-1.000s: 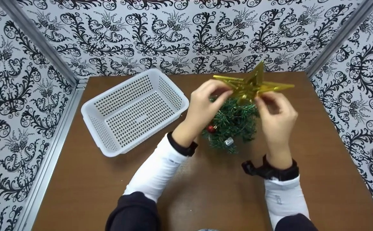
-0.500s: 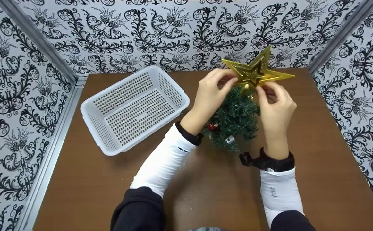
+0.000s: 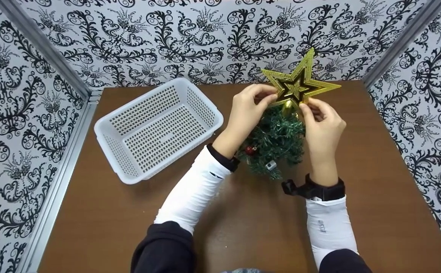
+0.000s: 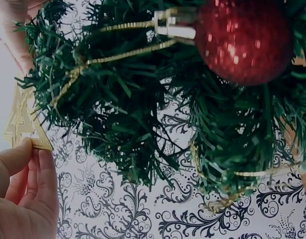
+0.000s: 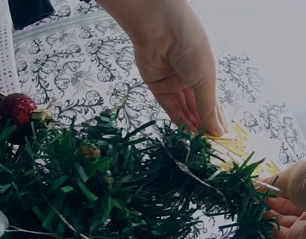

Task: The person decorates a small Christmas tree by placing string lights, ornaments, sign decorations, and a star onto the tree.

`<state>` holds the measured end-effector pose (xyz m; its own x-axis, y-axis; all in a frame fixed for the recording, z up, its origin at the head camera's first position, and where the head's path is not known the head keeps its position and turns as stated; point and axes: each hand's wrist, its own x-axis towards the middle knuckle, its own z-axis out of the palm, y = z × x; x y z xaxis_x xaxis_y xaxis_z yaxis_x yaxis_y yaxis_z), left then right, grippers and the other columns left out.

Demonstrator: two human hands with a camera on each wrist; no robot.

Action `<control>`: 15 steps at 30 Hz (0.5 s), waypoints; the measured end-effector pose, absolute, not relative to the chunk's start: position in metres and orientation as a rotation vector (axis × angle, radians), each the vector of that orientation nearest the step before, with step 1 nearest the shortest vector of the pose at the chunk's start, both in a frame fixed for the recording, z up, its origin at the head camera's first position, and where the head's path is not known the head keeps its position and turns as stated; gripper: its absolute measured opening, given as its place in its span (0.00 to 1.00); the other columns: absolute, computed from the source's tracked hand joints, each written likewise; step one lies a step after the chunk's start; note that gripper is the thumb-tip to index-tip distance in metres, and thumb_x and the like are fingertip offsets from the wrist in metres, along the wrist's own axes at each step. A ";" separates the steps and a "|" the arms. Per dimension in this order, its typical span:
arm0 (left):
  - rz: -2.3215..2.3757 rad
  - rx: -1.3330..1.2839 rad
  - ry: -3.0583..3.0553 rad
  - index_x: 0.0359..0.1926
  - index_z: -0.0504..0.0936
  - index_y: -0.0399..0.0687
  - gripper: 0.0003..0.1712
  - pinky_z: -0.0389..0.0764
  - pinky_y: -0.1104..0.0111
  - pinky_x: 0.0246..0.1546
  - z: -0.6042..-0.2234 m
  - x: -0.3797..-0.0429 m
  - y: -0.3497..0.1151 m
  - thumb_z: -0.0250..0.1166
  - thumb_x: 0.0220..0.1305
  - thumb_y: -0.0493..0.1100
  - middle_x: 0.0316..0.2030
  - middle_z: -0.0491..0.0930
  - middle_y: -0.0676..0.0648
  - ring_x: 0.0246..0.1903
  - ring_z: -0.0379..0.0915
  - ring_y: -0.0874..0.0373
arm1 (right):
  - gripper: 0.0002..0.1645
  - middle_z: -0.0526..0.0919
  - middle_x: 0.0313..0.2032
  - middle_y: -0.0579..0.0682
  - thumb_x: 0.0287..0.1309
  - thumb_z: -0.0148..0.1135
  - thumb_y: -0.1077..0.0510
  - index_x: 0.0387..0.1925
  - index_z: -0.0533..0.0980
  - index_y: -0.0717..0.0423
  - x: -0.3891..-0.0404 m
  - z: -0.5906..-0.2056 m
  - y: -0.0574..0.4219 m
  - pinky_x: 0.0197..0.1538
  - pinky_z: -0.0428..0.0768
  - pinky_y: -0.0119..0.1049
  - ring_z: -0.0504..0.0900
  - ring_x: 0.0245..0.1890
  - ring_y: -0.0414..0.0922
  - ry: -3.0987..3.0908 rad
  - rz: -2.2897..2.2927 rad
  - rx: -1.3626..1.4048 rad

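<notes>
A gold star (image 3: 295, 86) stands at the top of a small green Christmas tree (image 3: 277, 140), one point up, its face toward the head camera. With thumb and fingers my left hand (image 3: 248, 110) pinches the star's lower left side. My right hand (image 3: 323, 127) pinches its lower right side. The left wrist view shows the left hand (image 4: 26, 184) on an edge of the star (image 4: 24, 119). A red glittery bauble (image 4: 245, 40) hangs there on a gold cord. In the right wrist view, branches partly cover the star (image 5: 232, 144) between both hands.
A white perforated plastic basket (image 3: 159, 131) stands to the left on the brown table (image 3: 243, 227). A small silver-white ornament (image 3: 270, 165) hangs low on the tree's front. Patterned walls (image 3: 220, 41) enclose the table at the back and both sides.
The star has turned from tilted and nearly edge-on to upright and facing the head camera. Both hands keep pinching it and have shifted slightly, the left one rightward and upward.
</notes>
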<state>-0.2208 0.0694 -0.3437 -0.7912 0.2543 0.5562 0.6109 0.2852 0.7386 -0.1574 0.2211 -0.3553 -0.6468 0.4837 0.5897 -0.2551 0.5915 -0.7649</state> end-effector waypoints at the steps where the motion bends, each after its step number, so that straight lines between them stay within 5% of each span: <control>1: -1.513 -0.781 -2.233 0.37 0.81 0.46 0.11 0.72 0.83 0.33 -0.344 -0.220 0.070 0.63 0.53 0.45 0.34 0.80 0.51 0.32 0.74 0.67 | 0.17 0.83 0.31 0.54 0.44 0.67 0.53 0.34 0.81 0.61 -0.158 -0.356 0.221 0.33 0.76 0.22 0.75 0.25 0.28 -1.986 1.123 -0.187; 15: -1.570 -0.753 -2.253 0.38 0.81 0.48 0.12 0.73 0.83 0.35 -0.346 -0.222 0.070 0.62 0.54 0.46 0.35 0.79 0.53 0.33 0.73 0.68 | 0.18 0.84 0.31 0.53 0.44 0.67 0.51 0.35 0.81 0.59 -0.156 -0.354 0.225 0.33 0.76 0.20 0.75 0.26 0.26 -2.013 1.132 -0.170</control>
